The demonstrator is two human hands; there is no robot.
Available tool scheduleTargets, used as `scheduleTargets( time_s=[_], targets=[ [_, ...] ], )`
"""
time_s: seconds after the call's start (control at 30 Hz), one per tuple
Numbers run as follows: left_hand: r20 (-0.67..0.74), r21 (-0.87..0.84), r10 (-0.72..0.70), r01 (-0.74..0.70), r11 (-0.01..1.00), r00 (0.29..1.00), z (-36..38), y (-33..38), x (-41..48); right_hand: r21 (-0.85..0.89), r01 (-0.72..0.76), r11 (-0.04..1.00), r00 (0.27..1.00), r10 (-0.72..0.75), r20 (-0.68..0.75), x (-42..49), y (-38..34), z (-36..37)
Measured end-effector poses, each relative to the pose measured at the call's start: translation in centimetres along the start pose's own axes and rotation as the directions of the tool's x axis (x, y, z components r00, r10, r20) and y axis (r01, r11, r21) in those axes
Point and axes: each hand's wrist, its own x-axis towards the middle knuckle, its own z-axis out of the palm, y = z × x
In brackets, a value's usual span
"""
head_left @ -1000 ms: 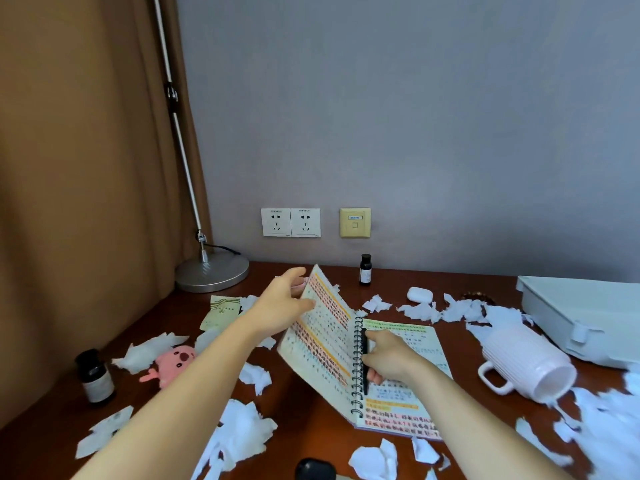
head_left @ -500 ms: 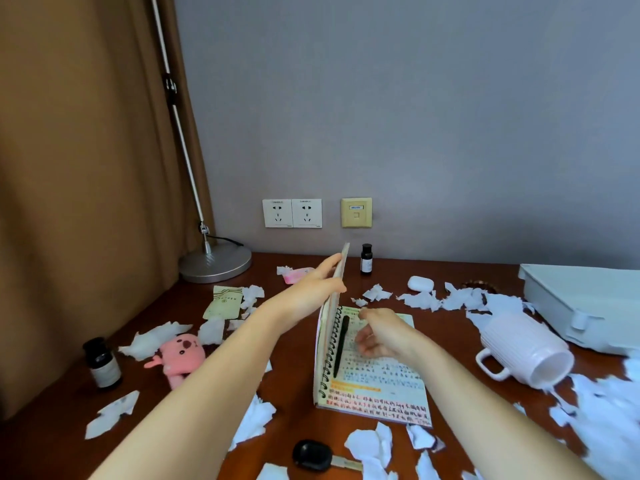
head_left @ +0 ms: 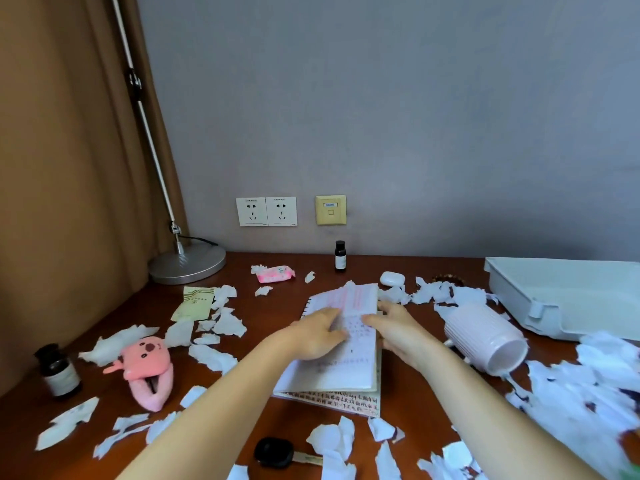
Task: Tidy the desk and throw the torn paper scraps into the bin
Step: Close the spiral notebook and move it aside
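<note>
Clock read on the worktop [head_left: 277, 301], 12 toward the wall.

Progress:
- Early stage, by my reading. Torn paper scraps [head_left: 225, 322] lie all over: a spread at 9 to 10 o'clock, a heavy heap at 3 to 4, loose bits at 6 and a band at 1.
- No scrap is in either hand. No bin that I can identify. The pale tray [head_left: 568, 299] at 2 o'clock may or may not serve as one.
- Notebook [head_left: 346, 368] sits centre, folded shut or nearly so, with a written page showing along its near edge. This looks like the one item being put in order.
- Pink mug [head_left: 485, 337] lies on its side at 3, not yet righted. Plush toy [head_left: 147, 367] at 8 and key fob [head_left: 273, 452] at 6 are unsorted.

Grip:
- Left hand [head_left: 311, 336]: fingers extended fairly flat on the top sheet, pressing down; nothing enclosed.
- Right hand [head_left: 398, 327]: palm down at the notebook's right edge, thumb lying across the sheet. Whether the fingers hook under the edge I cannot tell; motion blur.
</note>
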Motion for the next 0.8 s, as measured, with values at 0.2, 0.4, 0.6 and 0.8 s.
scheduleTargets(
  time_s=[0.2,0.4,0.6,0.8],
  targets=[
    [-0.060,0.039,-0.185,0.188,0.981,0.981,2.7,-3.6,-1.0,-0.382,0.057,0.923,0.998,-0.058,0.009,-0.2,1.6,-0.7],
    [-0.182,0.030,-0.169,0.177,0.984,0.969,3.5,-3.8,-0.7,-0.827,0.092,0.555,0.995,-0.020,0.097,-0.5,1.1,0.4],
    [-0.218,-0.244,-0.146,0.091,0.965,0.965,2.8,-3.7,-0.7,-0.908,0.133,0.398,0.963,0.167,0.214,-0.5,0.4,1.1],
    [-0.067,-0.851,-0.247,0.074,0.520,0.967,0.0,-4.4,-1.0,-0.901,0.104,0.420,0.963,0.183,0.197,-0.5,0.5,1.7]
  ],
)
